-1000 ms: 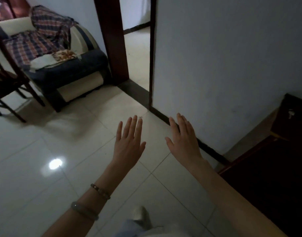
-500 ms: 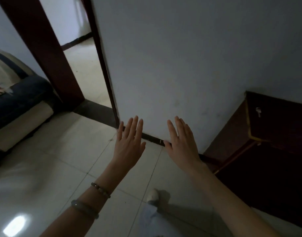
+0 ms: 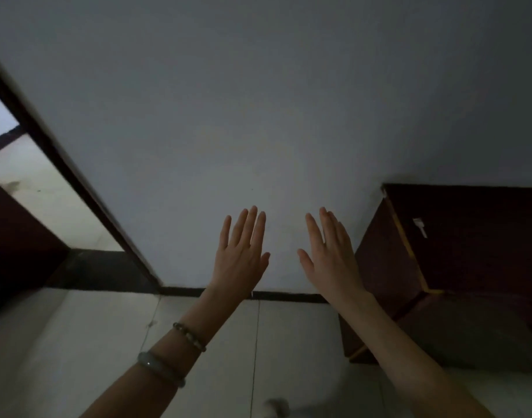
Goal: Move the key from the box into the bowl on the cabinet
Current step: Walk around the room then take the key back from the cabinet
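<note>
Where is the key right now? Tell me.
The key lies at the right of the head view, on the dark cabinet against the wall, beyond the right hand.

Dark reddish-brown cabinet [image 3: 476,245] at right, set against the pale wall, top face flat and dim, yellowish trim along its left and near edges, left side panel in shadow. Small pale key-like thing [image 3: 420,227] lying flat on the top near the left edge, well apart from both hands, long axis running far to near; too small and blurred for detail. Second lower dark surface just near of the cabinet, partly cut by the right edge.
</note>
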The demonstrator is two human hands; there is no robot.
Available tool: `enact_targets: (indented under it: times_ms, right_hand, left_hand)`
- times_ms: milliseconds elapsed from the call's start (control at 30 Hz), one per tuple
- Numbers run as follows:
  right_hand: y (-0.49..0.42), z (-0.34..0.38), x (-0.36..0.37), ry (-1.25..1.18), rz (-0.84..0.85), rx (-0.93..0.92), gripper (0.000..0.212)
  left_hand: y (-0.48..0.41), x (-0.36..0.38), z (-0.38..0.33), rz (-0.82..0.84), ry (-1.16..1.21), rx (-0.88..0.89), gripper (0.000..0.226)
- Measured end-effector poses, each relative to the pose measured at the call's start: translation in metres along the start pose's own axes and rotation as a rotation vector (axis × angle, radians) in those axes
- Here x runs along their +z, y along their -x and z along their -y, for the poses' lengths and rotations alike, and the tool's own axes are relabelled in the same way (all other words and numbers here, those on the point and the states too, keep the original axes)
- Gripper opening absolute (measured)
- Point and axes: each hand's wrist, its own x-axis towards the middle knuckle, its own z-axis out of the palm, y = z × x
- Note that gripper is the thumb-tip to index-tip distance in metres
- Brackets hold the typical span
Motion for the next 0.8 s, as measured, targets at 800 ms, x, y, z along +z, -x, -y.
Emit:
enact_targets:
  times_ms: [800]
  right_hand:
    - [-0.069,-0.137,0.028,0.267,-0.186,0.814,0.065]
  left_hand:
    - [-0.264,0.075,-0.098,-0.098,0.301,0.822,0.079]
